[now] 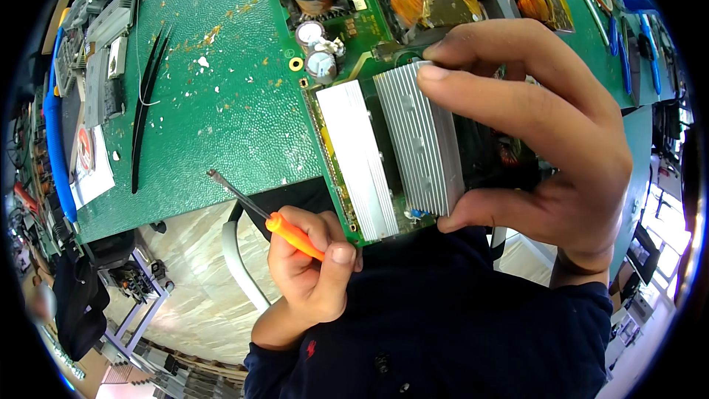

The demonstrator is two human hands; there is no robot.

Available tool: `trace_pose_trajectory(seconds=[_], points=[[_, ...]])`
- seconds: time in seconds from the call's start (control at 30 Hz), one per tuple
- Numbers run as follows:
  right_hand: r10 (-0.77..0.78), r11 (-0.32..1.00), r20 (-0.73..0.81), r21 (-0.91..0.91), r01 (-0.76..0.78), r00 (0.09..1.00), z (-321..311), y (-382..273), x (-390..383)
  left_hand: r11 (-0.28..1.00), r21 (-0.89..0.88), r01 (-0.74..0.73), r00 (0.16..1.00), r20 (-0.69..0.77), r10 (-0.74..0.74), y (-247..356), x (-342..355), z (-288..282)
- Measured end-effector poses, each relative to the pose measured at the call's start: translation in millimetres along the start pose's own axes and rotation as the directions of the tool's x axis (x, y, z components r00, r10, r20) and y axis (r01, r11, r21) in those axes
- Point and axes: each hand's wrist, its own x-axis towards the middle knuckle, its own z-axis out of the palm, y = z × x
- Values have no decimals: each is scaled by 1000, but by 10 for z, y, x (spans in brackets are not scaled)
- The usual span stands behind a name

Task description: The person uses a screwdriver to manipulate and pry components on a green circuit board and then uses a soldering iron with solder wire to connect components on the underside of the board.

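Note:
My left hand (314, 266) is closed round the orange handle of a screwdriver (292, 233), whose dark shaft points up and left over the mat's front edge; it is beside the lower left corner of a green circuit board (369, 37). My right hand (546, 140) grips the ridged silver heat sink (413, 137) on that board, two fingertips at its upper end and the thumb at its lower end. A pale aluminium bar (351, 155) lies along the board's left side, below two capacitors (320, 65) and a transformer (314, 0). Some right-hand fingers are partly hidden.
Copper coils (410, 0) sit at the back. On the green mat (221, 103) lie black tweezers (148, 103), metal parts (111, 15), a blue tool (55, 140) and pens (650, 52) at the right. A chair (244, 266) stands below.

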Motion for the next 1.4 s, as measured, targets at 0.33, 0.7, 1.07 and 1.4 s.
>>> trace_pose_trajectory(seconds=[0.33,0.7,1.07,1.4], points=[[-102,949,61,-294,115,993,32,-59,-3,1000,-6,-13,1000,1,13,-3,8,19],[-58,942,73,-327,79,996,10,-35,-67,1000,-5,-17,997,-71,16,12,30,58],[-46,957,45,-284,57,998,23,-27,-69,999,14,29,992,-124,-27,42,32,97],[-40,983,-69,-181,27,997,88,18,-89,995,34,89,974,-212,-80,25,1,135]])
